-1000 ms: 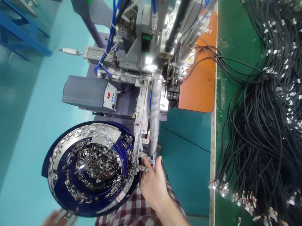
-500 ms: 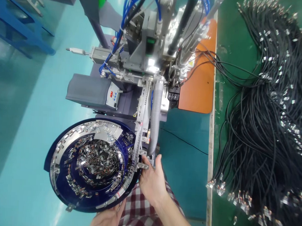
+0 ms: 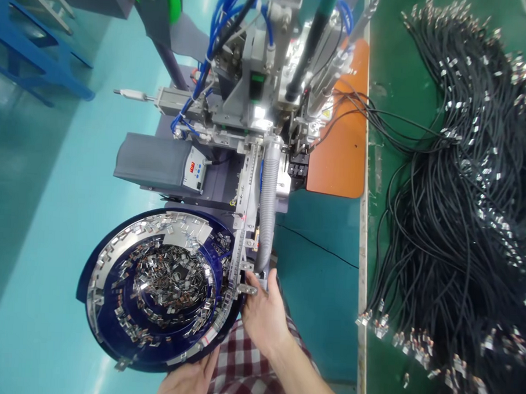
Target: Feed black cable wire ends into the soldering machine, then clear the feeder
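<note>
A dark blue round bowl (image 3: 121, 347) holds many small metal parts (image 3: 178, 277) in its middle and along its spiral ledges. At its lower rim is my left hand (image 3: 187, 382), palm up, with its fingers partly hidden under the bowl. My right hand (image 3: 264, 319) lies against the bowl's right side, thumb raised and fingers apart, their tips near a small metal bracket (image 3: 247, 289). From the bowl a straight metal track (image 3: 238, 251) runs up to the machine (image 3: 257, 86), beside a grey ribbed hose (image 3: 269, 203).
A grey control box (image 3: 157, 160) stands above the bowl. To the right, a green table (image 3: 377, 184) bears a large heap of black cables (image 3: 449, 228) with metal ends. Some cables reach over an orange board (image 3: 338, 159). A blue frame (image 3: 30, 41) stands upper left.
The view has shifted slightly, so the table, cables and machine sit a little further left. Both hands keep their places at the bowl.
</note>
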Tool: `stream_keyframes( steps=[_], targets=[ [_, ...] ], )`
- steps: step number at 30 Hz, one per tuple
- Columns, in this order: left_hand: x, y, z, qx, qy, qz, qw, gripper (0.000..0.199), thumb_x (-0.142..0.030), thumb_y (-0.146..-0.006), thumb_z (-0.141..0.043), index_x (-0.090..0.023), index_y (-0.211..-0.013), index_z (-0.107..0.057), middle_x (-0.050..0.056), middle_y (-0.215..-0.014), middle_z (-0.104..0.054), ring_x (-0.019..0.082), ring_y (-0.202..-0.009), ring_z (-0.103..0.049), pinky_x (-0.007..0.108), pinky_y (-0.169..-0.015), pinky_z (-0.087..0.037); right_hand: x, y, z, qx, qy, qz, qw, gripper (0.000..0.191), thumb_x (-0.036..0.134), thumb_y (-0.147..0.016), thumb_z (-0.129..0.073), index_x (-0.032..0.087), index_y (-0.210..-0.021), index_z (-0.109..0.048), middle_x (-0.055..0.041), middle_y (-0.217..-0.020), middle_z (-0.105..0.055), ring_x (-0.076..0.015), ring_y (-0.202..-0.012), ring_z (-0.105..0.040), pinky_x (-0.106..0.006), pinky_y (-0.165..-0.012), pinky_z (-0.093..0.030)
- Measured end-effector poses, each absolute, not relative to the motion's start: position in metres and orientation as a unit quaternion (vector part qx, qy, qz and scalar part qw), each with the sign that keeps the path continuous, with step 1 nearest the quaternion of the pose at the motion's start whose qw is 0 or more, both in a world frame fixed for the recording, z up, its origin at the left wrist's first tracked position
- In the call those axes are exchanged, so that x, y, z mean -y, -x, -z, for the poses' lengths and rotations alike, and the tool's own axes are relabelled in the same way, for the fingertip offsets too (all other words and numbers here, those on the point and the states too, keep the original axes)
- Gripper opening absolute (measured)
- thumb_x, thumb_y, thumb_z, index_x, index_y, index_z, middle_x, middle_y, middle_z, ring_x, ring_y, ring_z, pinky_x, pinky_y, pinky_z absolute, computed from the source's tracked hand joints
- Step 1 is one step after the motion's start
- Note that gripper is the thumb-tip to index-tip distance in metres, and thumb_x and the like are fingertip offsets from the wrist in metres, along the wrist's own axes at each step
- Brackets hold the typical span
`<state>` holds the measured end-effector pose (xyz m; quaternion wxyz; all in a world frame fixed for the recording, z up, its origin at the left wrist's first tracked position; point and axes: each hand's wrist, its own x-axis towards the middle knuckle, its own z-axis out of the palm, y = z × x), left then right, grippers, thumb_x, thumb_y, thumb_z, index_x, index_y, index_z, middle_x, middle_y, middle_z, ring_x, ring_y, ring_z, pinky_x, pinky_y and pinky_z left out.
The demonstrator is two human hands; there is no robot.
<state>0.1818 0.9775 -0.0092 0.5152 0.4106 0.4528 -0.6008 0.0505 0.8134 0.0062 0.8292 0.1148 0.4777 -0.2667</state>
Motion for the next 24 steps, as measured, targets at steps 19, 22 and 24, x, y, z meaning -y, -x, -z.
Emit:
stream_keyframes(
  steps=[19,22,24],
  targets=[
    [-0.926,-0.171,-0.031,-0.472,-0.543,0.513,0.469,0.071,0.01,-0.072,-0.03,-0.008,-0.141,-0.031,0.019,-0.134,-0.05,0.031,-0.131,-0.035,0.052,-0.107,-0.035,-0.84,0.047,-0.015,-0.626,0.093,0.276,0.724,0.05,0.059,-0.086,-0.044,0.022,-0.112,-0.064,-0.0083,-0.126,-0.06,-0.0261,-0.123,-0.048,-0.043,-0.106,-0.033],
    [-0.927,-0.172,-0.029,-0.461,-0.549,0.509,0.478,0.072,0.011,-0.072,-0.029,-0.01,-0.141,-0.031,0.018,-0.134,-0.051,0.03,-0.128,-0.039,0.052,-0.106,-0.037,-0.847,0.059,-0.025,-0.656,0.157,0.254,0.693,0.046,0.057,-0.082,-0.051,0.021,-0.105,-0.067,-0.0094,-0.12,-0.064,-0.0271,-0.118,-0.053,-0.042,-0.103,-0.037],
    [-0.931,-0.175,-0.026,-0.457,-0.538,0.525,0.476,0.07,0.009,-0.074,-0.029,-0.009,-0.142,-0.028,0.019,-0.132,-0.052,0.029,-0.126,-0.043,0.05,-0.103,-0.04,-0.859,0.082,-0.036,-0.695,0.215,0.239,0.643,0.041,0.054,-0.078,-0.059,0.021,-0.1,-0.068,-0.0098,-0.113,-0.067,-0.0276,-0.111,-0.057,-0.04,-0.1,-0.041]
  ],
)
